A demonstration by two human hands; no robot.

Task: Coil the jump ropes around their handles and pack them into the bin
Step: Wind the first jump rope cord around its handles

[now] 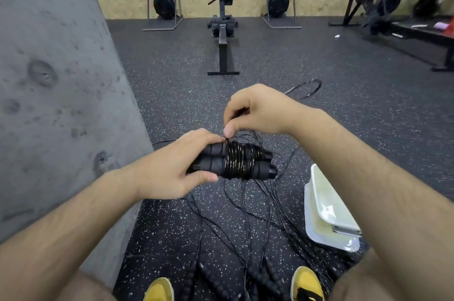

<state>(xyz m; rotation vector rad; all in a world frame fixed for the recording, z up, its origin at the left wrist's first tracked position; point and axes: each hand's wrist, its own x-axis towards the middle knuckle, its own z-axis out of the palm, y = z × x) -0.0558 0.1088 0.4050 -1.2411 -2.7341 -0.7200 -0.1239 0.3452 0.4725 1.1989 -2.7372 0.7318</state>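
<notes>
Two handles (261, 170), left hand (169, 170) (right hand (258, 109) pinching rope (235, 160))

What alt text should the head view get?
The left hand holds two black foam jump-rope handles side by side, while the right hand pinches the cord wound around their middle. Loose ropes tangle on the speckled gym floor below, with a white bin at the right.

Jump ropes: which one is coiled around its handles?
The one whose handles the left hand grips, cord coiled round their middle; the right hand pinches its cord. The other ropes lie loose on the floor.
</notes>
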